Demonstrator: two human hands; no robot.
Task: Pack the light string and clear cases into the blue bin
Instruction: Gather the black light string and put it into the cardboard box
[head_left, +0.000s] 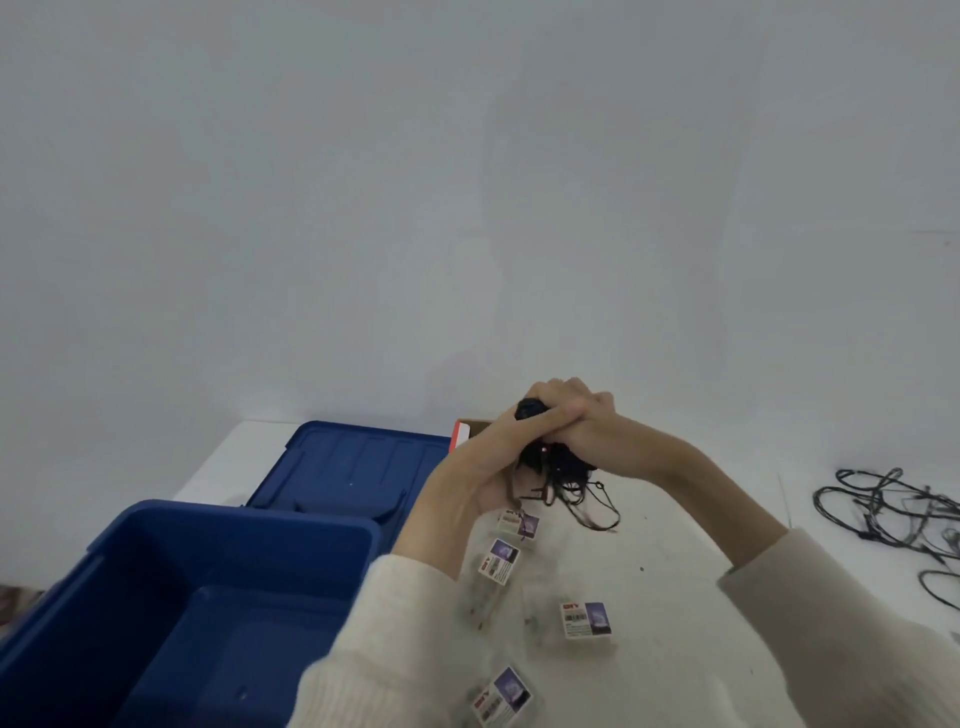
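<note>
A bunched dark light string (558, 470) hangs above the table, with loose loops dangling below it. My left hand (488, 462) grips the bundle from the left. My right hand (582, 423) closes over its top, fingers curled round it. Several clear cases with printed labels (586, 619) lie on the white table below my hands, one near the bottom edge (501, 696). The open blue bin (234, 530) stands at the lower left, with nothing visible inside.
The blue lid (353, 462) lies flat behind the bin. A cardboard box with a red edge (462, 431) peeks out behind my hands. Another tangle of dark cable (893, 509) lies at the table's right side. A plain wall rises behind.
</note>
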